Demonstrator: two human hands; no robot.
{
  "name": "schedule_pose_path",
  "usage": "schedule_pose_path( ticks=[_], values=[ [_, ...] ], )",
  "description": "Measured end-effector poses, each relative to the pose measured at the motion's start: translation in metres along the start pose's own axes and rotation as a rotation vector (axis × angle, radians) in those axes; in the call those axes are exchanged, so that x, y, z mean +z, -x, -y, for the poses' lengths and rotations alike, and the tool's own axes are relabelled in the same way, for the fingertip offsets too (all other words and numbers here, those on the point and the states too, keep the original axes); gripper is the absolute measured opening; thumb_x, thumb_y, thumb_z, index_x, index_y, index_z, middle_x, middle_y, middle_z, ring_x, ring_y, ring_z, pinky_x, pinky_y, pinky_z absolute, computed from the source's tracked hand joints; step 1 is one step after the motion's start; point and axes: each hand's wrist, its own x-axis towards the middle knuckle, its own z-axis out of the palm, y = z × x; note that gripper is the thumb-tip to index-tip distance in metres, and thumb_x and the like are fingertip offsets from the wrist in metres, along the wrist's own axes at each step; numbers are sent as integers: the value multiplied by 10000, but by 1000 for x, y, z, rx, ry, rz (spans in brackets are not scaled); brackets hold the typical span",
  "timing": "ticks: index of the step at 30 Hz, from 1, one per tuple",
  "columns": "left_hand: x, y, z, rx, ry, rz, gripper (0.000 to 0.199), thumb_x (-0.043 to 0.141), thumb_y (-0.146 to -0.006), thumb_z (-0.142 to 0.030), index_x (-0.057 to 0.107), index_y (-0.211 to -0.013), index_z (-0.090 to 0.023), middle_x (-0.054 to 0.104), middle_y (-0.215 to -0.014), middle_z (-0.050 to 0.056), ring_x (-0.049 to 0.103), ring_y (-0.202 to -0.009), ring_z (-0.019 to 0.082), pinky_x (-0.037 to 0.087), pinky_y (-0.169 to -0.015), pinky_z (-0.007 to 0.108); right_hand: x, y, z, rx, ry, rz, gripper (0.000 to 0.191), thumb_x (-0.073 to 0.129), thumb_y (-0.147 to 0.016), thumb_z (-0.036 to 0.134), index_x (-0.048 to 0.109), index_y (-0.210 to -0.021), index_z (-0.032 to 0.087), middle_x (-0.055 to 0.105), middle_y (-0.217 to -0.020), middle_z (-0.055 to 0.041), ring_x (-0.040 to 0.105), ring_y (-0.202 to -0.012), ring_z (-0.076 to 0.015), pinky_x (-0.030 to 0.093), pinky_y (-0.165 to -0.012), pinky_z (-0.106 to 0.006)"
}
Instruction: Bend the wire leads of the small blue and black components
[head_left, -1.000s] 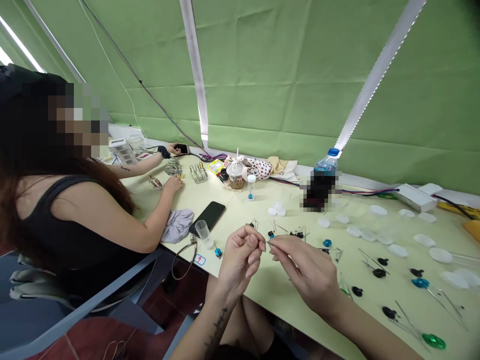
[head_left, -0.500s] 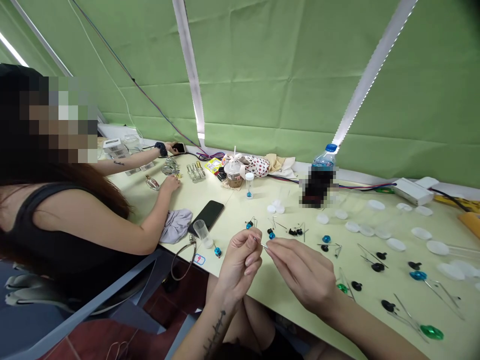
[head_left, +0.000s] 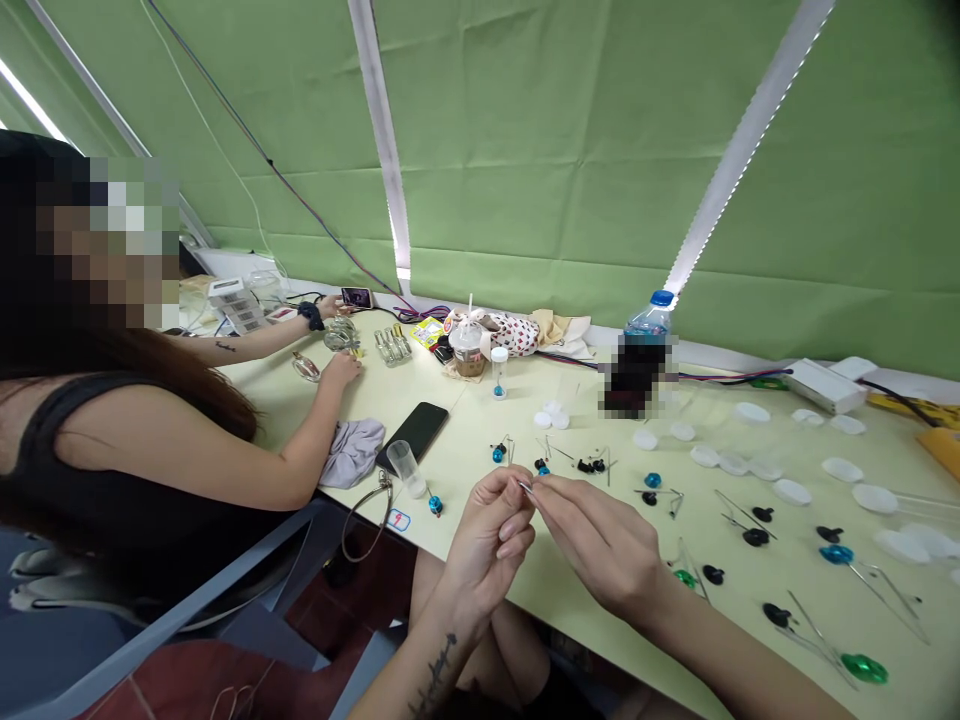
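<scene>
My left hand (head_left: 495,535) is closed in a pinch near the table's front edge, and my right hand (head_left: 604,545) pinches close against it from the right. Between their fingertips shows a thin metal piece (head_left: 527,489), mostly hidden by the fingers. Just beyond my hands lie small blue beads with bent wires (head_left: 498,453) and black pieces (head_left: 591,465). Right of my right hand are more wires, black caps (head_left: 755,536), a blue piece (head_left: 836,553) and a green piece (head_left: 864,667).
A clear cup (head_left: 407,469) and a phone (head_left: 417,435) lie left of my hands. Behind stand an iced drink (head_left: 469,352), a small tube (head_left: 499,374) and a bottle (head_left: 649,325). White lids (head_left: 793,489) lie right. Another person (head_left: 172,430) sits at left.
My left hand has moved slightly right, closer to my right hand, so less of the metal piece shows. The other person's far hand has shifted a little left and tilted up a phone.
</scene>
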Motion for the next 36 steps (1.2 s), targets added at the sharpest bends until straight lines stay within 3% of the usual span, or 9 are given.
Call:
schedule_pose_path(
  ticks=[13, 22, 28, 33, 36],
  values=[
    [-7, 0, 2, 2, -11, 14, 228, 793, -705, -231, 624, -806, -116, 461, -715, -49, 197, -411, -39, 223, -318, 51, -1, -8, 2, -37, 26, 18, 211, 566, -856, 47, 618, -1060, 38, 697, -920, -182, 678, -853, -225, 592, -728, -324],
    [-5, -2, -3, 286, -366, -78, 183, 796, -686, -264, 680, -713, -126, 484, -720, -34, 272, -371, -48, 193, -304, 112, 3, -3, 1, -11, 47, 49, 204, 530, -885, 59, 597, -1078, 57, 699, -923, -158, 672, -880, -216, 571, -750, -311],
    [-12, 0, -6, 534, -640, -83, 63, 718, -767, -216, 733, -745, -160, 508, -782, -10, 359, -402, -23, 247, -335, 149, 11, -2, 3, 314, -374, 42, 150, 498, -909, 69, 621, -934, 152, 668, -771, -54, 650, -719, -143, 532, -628, -246],
    [-16, 2, -9, 666, -865, -113, 75, 681, -801, -193, 756, -803, -194, 531, -799, -3, 427, -445, 3, 322, -376, 164, 19, -4, 7, 914, -1002, 55, 125, 582, -902, 266, 639, -836, 177, 676, -715, -18, 682, -643, -138, 571, -619, -251],
    [-18, 4, -12, 640, -940, -106, 91, 669, -816, -215, 758, -826, -201, 535, -798, 0, 441, -452, 11, 330, -377, 165, 25, -4, 8, 1158, -1271, 49, 184, 656, -847, 344, 639, -800, 167, 685, -684, -16, 684, -636, -143, 578, -620, -260]
  ],
)
